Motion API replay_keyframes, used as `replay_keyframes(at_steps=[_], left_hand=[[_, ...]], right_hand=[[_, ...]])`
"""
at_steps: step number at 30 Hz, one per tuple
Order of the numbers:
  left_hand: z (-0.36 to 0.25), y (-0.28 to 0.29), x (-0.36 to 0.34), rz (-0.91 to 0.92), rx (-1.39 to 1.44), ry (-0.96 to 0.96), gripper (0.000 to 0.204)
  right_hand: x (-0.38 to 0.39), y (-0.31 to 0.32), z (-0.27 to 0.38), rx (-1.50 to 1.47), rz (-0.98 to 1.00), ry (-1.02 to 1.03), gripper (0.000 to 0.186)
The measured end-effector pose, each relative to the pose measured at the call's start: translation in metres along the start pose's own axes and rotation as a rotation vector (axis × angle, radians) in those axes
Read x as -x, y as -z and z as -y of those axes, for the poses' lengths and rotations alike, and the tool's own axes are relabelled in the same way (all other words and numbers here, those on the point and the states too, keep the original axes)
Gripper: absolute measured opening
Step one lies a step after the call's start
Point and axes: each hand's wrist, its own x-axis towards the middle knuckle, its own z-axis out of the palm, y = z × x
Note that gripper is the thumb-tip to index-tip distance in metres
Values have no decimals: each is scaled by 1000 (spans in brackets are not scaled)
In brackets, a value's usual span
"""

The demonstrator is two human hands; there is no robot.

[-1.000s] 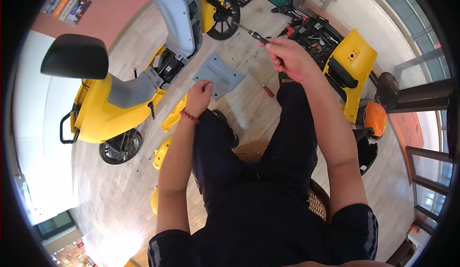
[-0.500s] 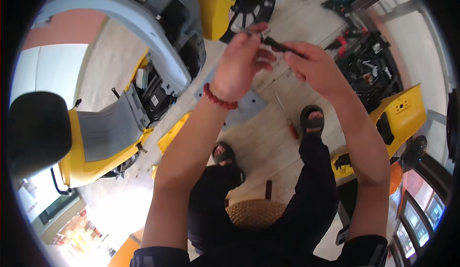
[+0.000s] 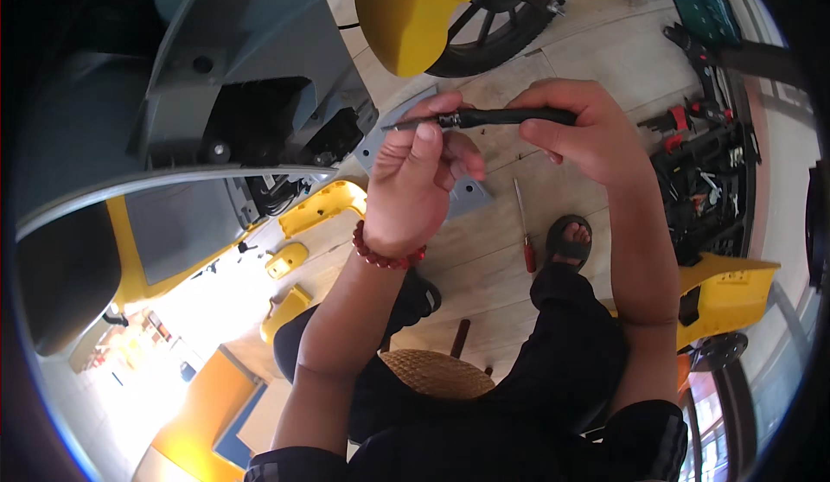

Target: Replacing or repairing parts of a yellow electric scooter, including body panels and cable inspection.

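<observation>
Both hands are raised in front of me around one slim black-handled screwdriver [image 3: 497,118], lying almost level. My left hand [image 3: 411,175], with a red bead bracelet at its wrist, pinches the metal shaft between thumb and forefinger; the other fingers are loosely curled. The dark tip points left past the thumb. My right hand [image 3: 588,132] is closed round the rear of the black handle. Beneath the hands, a grey flat panel [image 3: 471,195] with holes lies on the floor, partly hidden. A second screwdriver with a red handle [image 3: 530,257] lies near my right foot.
Grey scooter bodywork [image 3: 251,50] fills the upper left. Ahead stand a yellow fender [image 3: 398,24] and a wheel [image 3: 553,19]. Yellow panels [image 3: 324,207] lie at left, another [image 3: 735,292] at right. An open toolbox [image 3: 705,197] sits right; a woven stool [image 3: 437,374] is below me.
My view has shifted closer to the grey bodywork and wheel. Both hands sit slightly lower in view, and the screwdriver has turned from slanting to nearly level.
</observation>
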Motion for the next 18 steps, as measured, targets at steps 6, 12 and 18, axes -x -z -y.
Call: replay_keyframes(at_steps=[6, 12, 18], left_hand=[[19, 6, -10, -4, -38, -97, 36], [10, 2, -5, -130, 49, -250, 36], [-3, -1, -8, -247, 33, -350, 35]], right_hand=[[-25, 18, -7, -42, 185, -24, 17], [-46, 11, 14, 54, 276, 132, 18], [-65, 2, 28, 71, 342, 106, 20]])
